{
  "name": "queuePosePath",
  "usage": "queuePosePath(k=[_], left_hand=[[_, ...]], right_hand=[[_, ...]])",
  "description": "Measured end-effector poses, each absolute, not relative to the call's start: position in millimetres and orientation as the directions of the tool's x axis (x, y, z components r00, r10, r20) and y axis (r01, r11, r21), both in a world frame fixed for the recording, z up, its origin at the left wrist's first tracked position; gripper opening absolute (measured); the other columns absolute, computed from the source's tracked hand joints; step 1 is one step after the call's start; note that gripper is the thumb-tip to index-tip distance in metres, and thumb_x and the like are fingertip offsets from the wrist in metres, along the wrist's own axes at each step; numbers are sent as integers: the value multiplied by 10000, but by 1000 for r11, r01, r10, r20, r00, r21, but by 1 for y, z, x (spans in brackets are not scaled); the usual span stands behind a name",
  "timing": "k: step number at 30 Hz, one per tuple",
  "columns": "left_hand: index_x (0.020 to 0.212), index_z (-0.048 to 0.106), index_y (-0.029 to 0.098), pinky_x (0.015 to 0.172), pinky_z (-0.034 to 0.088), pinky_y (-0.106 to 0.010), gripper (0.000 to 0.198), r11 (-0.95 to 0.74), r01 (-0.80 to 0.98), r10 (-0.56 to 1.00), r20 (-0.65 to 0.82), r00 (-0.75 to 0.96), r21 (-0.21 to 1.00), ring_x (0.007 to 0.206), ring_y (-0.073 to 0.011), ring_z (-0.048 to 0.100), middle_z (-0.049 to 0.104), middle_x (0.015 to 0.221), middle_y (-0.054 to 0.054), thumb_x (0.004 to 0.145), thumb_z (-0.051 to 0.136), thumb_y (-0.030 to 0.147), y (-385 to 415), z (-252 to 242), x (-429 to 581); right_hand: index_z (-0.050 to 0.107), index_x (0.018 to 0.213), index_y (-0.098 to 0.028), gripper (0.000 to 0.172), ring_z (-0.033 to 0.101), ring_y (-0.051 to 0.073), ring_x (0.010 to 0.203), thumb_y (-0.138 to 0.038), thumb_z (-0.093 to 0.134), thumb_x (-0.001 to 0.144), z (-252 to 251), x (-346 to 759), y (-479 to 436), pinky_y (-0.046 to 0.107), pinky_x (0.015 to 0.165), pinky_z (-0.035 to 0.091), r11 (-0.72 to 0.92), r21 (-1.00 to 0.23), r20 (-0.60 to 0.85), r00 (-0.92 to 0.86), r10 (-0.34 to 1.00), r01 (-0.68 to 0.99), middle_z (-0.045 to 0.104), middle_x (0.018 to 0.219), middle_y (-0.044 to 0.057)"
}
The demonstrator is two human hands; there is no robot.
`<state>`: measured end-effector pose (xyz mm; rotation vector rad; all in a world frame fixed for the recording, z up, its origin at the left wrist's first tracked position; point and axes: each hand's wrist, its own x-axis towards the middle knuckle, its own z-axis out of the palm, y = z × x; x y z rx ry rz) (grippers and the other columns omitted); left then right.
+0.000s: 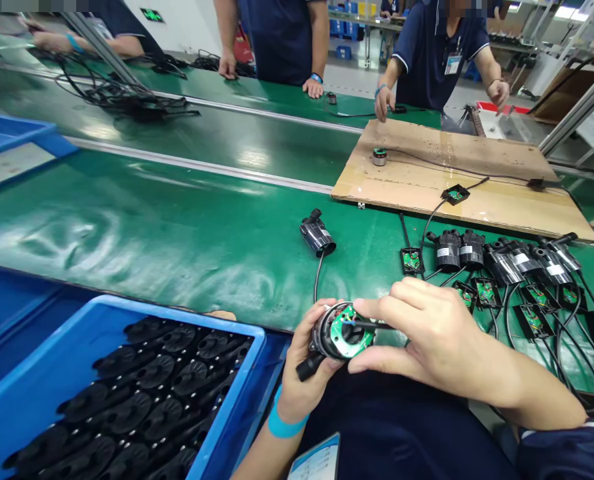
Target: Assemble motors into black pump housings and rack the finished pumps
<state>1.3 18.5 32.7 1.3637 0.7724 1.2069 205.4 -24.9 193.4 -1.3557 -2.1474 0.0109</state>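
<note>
1. The left hand point(301, 373) is closed around a black cylindrical pump body point(323, 341), fingers curled on its smooth plastic wall. It is held just above the person's lap, at the near edge of the green table point(151, 227).
2. The right hand point(431, 340) pinches a round green circuit board point(349, 332) at the open end of the pump body, forefinger over the top and thumb underneath. Whether the board sits fully inside is hard to tell.
3. A soft blue wristband point(284, 423) circles the left wrist.
4. To the left, a blue plastic tray point(217, 328) holds rows of matte black ribbed discs point(157, 393).
5. A single black pump point(317, 235) lies on the glossy table surface, its thin cable trailing toward the hands.
6. To the right is a row of labelled pumps point(497, 257), wired to small square green boards point(484, 292).
7. Beyond them lies a flat brown cardboard sheet point(477, 193).
</note>
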Motion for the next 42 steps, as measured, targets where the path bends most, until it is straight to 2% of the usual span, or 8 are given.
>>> queuePosePath(k=[3, 10, 15, 19, 26, 34, 39, 42], left_hand=[[1326, 624, 276, 1144, 458, -527, 686, -80, -264, 945, 157, 287, 961, 1310, -367, 580, 592, 1426, -128, 729, 843, 534, 15, 31, 2], [1221, 692, 274, 1085, 520, -536, 633, -130, -202, 939, 186, 291, 971, 1266, -379, 611, 648, 1361, -109, 680, 868, 551, 16, 46, 0], [1352, 622, 296, 1127, 487, -528, 708, -100, -252, 934, 177, 309, 963, 1321, -365, 575, 617, 1404, -110, 744, 803, 610, 17, 50, 8], [1473, 463, 398, 1052, 552, -444, 1042, -110, -318, 940, 203, 276, 942, 1378, -349, 518, 468, 1546, -96, 562, 906, 640, 34, 53, -1], [1202, 604, 270, 778, 570, -206, 522, -111, -230, 974, 59, -220, 967, 1001, -150, 649, 583, 1221, -63, 761, 845, 411, 46, 34, -47], [1073, 591, 221, 710, 540, -204, 456, -146, -213, 891, 35, -452, 966, 870, -119, 640, 613, 1089, -32, 753, 839, 431, 42, 34, -63], [1072, 583, 229, 719, 549, -199, 432, -219, -182, 848, 95, -521, 959, 862, -111, 634, 616, 1087, -25, 764, 829, 407, 39, 44, -76], [1076, 588, 227, 722, 552, -203, 427, -197, -159, 839, 82, -539, 968, 878, -117, 636, 610, 1098, -33, 763, 832, 383, 36, 43, -85]], right_hand=[[649, 1027, -158, 494, 619, 148, 706, -639, 578, 942, 175, 198, -24, 252, 631, 492, 502, -462, 511, -244, 824, 731, 656, 793, 24], [438, 1465, -170, 797, 654, 190, 1225, -490, 803, 833, 164, 199, -18, 281, 1032, 541, 542, -660, 436, -323, 840, 519, 665, 1334, 115], [490, 1440, -181, 673, 700, 163, 1167, -481, 743, 893, 167, 196, -16, 226, 1001, 560, 610, -611, 558, -273, 784, 505, 717, 1261, 96], [529, 1433, -174, 614, 686, 184, 1209, -501, 686, 938, 152, 195, -4, 268, 1062, 548, 633, -481, 652, -235, 721, 607, 710, 1292, 107], [585, 1405, -159, 589, 748, 224, 1075, -433, 744, 908, 113, 202, 36, 330, 911, 639, 488, -410, 447, -297, 844, 770, 738, 1231, 118], [463, 1525, -257, 674, 636, 271, 1276, -534, 667, 945, 187, 169, 44, 421, 1127, 519, 691, -446, 867, 85, 490, 569, 604, 1449, 91], [611, 1363, -174, 583, 732, 232, 1100, -401, 790, 856, 121, 127, 98, 322, 947, 610, 565, -469, 391, -414, 822, 679, 729, 1247, 98], [604, 1378, -167, 588, 717, 225, 1131, -434, 761, 878, 146, 126, 101, 325, 983, 594, 626, -438, 456, -441, 773, 645, 721, 1262, 101]])
